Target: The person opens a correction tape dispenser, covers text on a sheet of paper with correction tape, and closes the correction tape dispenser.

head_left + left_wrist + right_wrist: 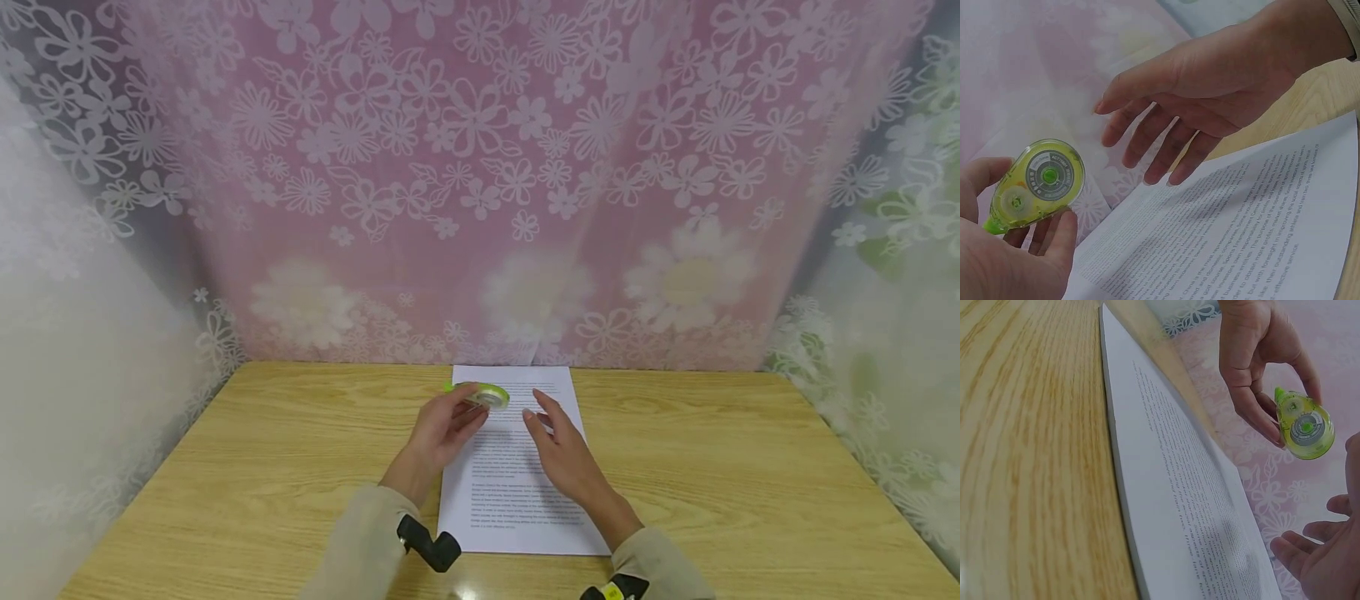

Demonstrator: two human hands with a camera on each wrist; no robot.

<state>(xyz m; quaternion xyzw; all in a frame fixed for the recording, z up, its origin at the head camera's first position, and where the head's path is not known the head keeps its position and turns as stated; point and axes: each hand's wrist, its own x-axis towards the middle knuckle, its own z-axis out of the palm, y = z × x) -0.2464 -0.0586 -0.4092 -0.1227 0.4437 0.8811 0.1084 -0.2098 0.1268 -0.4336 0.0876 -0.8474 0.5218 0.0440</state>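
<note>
Left hand: pinching tape, fingers partly closed.
Right hand: relaxed, empty, beside grip.
Paper: below grip; seemingly readying step, next probably calls for lowering tape.

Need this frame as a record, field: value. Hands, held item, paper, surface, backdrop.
left hand: holds tape dispenser
right hand: empty, apart from tape dispenser
tape dispenser: yellow-green, see-through case, held above paper
paper: white, printed text, lies on table
table: wood-grain top
backdrop: pink, white flower pattern
</note>
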